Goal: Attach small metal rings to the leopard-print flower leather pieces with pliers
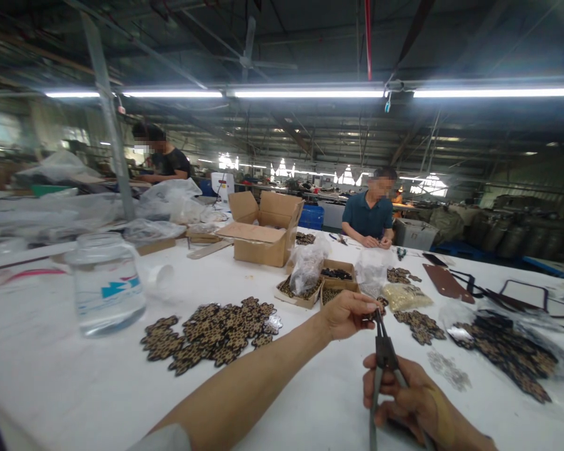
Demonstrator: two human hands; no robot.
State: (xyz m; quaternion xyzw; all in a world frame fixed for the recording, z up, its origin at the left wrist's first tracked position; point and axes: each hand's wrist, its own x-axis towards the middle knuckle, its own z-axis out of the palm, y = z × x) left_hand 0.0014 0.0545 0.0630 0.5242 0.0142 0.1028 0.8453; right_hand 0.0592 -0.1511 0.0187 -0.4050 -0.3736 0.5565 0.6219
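My left hand pinches a small brown-and-black patterned flower-shaped piece, partly hidden by the fingers. My right hand is wrapped round the handles of a pair of pliers. The long narrow jaws point up and meet the piece at my left fingertips; whether they grip it I cannot tell. To the left of my forearm lies a heap of similar patterned pieces. A smaller pile of pieces and a scatter of small clear bits lie right of the pliers.
Small cardboard trays of dark and brass-coloured parts stand beyond my left hand, near an open carton. A large clear jar stands at left. Bagged patterned pieces lie at right. A co-worker sits across the table.
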